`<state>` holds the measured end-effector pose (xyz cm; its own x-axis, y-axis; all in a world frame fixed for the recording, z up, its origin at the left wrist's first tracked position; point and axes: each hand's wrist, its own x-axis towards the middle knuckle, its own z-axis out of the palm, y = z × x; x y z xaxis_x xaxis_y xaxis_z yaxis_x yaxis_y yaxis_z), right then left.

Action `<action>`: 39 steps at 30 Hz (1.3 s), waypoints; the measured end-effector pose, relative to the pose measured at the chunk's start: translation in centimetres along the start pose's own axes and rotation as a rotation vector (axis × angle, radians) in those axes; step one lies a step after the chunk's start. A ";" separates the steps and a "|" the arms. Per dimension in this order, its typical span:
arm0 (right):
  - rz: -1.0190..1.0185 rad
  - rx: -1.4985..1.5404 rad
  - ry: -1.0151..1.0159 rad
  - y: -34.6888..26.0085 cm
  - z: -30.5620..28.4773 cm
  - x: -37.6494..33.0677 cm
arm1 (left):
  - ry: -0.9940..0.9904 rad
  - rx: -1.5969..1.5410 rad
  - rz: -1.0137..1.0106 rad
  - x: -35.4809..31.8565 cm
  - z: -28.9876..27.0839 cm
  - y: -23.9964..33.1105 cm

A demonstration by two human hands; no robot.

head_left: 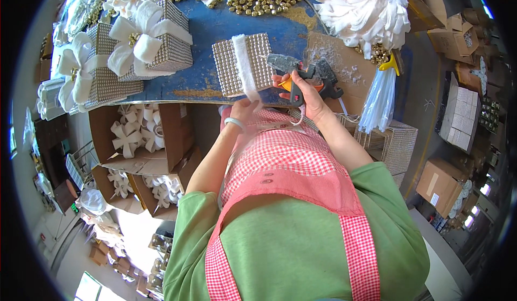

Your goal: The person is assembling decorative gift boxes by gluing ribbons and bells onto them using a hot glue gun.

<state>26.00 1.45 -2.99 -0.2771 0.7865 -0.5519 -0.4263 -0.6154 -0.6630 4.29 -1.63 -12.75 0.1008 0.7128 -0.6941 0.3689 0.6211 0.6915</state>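
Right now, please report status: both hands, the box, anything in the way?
Left hand pinches white ribbon laid over studded box. Right hand grips glue gun, nozzle beside the box. Box lies flat on blue table; nothing blocks it.

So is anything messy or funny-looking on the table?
Yes. Whitish glue blobs and strands are smeared over the cardboard sheet beside the glue gun, and patches of gold glitter stain the blue table.
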 end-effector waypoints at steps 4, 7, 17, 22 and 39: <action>-0.023 0.086 -0.009 0.5 0.0 0.7 | 0.169 0.571 0.280 -1.9 -1.8 -0.1; -0.031 0.126 0.016 0.3 0.1 0.5 | -0.030 0.874 0.457 -6.1 -4.7 4.0; -0.035 0.211 0.122 0.9 1.1 0.2 | 0.464 0.951 0.808 4.0 -9.3 13.5; -0.065 0.314 0.130 1.6 0.8 0.5 | 0.492 1.150 0.784 4.4 -6.4 12.6; -0.112 0.366 0.114 0.6 -0.6 -0.1 | 0.525 0.660 0.894 -7.6 -4.2 6.8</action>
<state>26.30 0.94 -3.61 -0.1230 0.8243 -0.5526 -0.7326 -0.4510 -0.5098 2.13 -1.44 -1.97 0.2300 0.9426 0.2420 0.7732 -0.3280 0.5427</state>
